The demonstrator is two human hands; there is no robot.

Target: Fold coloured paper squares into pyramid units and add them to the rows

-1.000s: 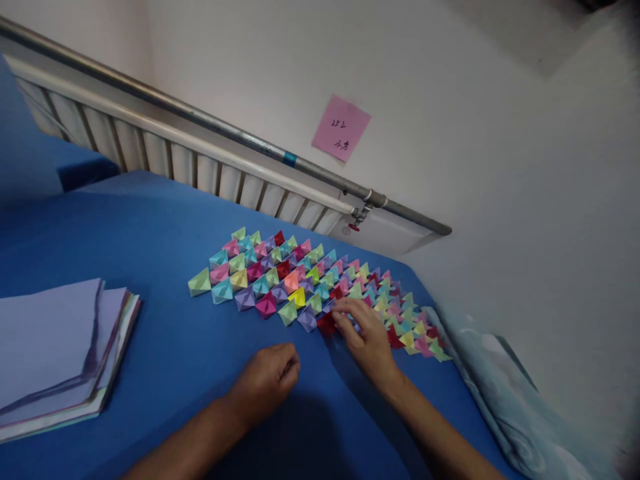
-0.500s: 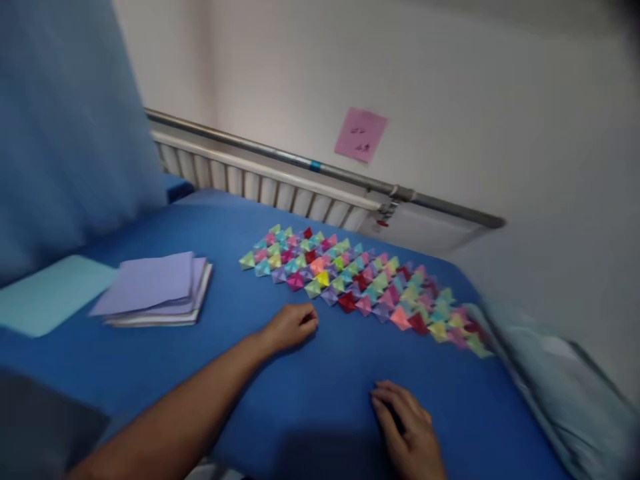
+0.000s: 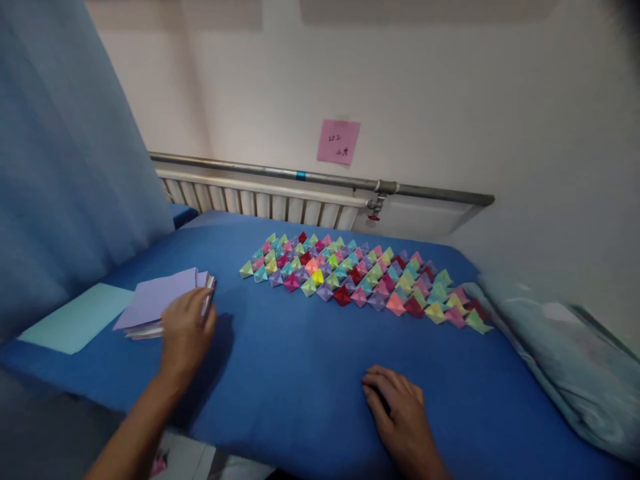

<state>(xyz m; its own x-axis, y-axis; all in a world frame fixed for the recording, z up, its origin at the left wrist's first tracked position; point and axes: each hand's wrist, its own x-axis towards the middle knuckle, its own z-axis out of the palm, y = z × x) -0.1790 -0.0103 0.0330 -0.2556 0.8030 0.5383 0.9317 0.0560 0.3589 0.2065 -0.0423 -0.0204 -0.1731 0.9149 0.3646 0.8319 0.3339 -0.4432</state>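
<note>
My left hand [image 3: 186, 330] is at the right end of a stack of coloured paper [image 3: 157, 297] with lilac sheets on top. Its fingers curl over the edge and its thumb lies to the right, so it appears to grip the stack; motion blurs the fingertips. My right hand [image 3: 395, 407] rests on the blue bed surface [image 3: 295, 373], fingers loosely bent and nothing in them. Beyond it, rows of small folded paper pieces [image 3: 343, 295] in many colours lie in a long slanted band.
A mint-green sheet [image 3: 75, 320] lies left of the stack, near a blue curtain [image 3: 75, 153]. Folded pale green fabric [image 3: 555, 360] sits on the right. Behind the bed are a radiator [image 3: 240, 200], a metal pipe [image 3: 340, 180] and a pink note [image 3: 339, 141] on the wall.
My left hand has moved left from the middle of the bed to the paper stack. The right hand stays nearly where it was. The camera view has tilted.
</note>
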